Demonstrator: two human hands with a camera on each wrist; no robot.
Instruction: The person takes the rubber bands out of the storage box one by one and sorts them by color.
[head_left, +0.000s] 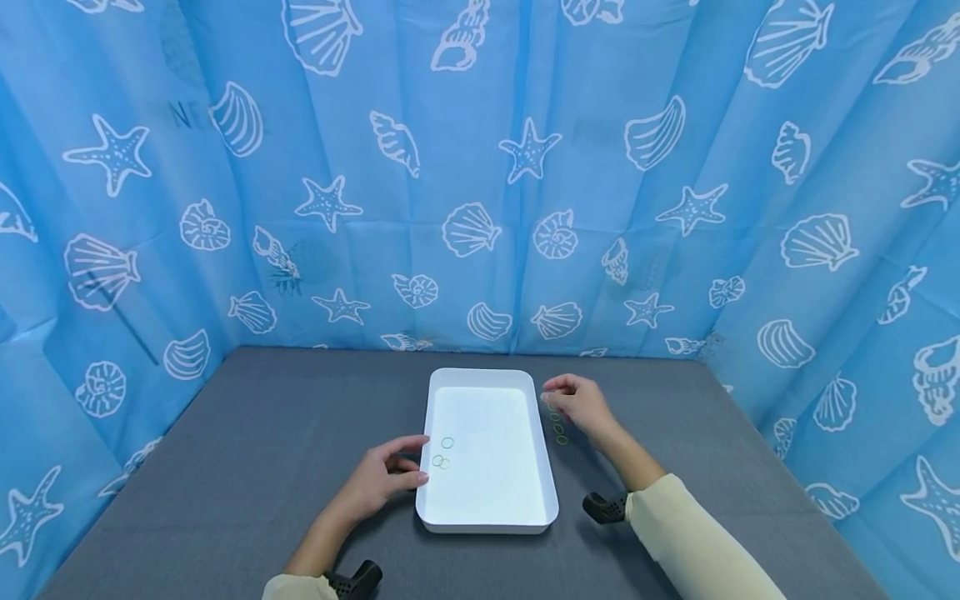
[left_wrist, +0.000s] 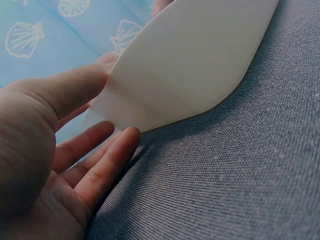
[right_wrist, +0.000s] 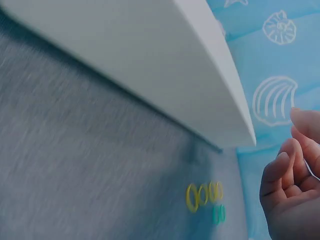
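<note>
A white rectangular tray (head_left: 487,528) lies on the grey tabletop. My left hand (head_left: 384,477) is at its left side. In the left wrist view the thumb (left_wrist: 82,90) reaches the rim and fingertips (left_wrist: 131,136) rest low against the outer wall. Inside the tray are a green ring (head_left: 447,443), a second green ring (head_left: 437,460) and a yellow ring (head_left: 445,465), thin like rubber bands. My right hand (head_left: 581,404) hovers beside the right rim, fingers loosely bent, nothing visible between them. Near it on the cloth lie several yellow rings (right_wrist: 192,198) and two green rings (right_wrist: 215,214).
Grey cloth (head_left: 285,442) covers the table. A blue shell-patterned curtain (head_left: 480,183) hangs behind and along both sides. Black wrist straps show on the left wrist (head_left: 356,579) and right wrist (head_left: 604,507), below light sleeves.
</note>
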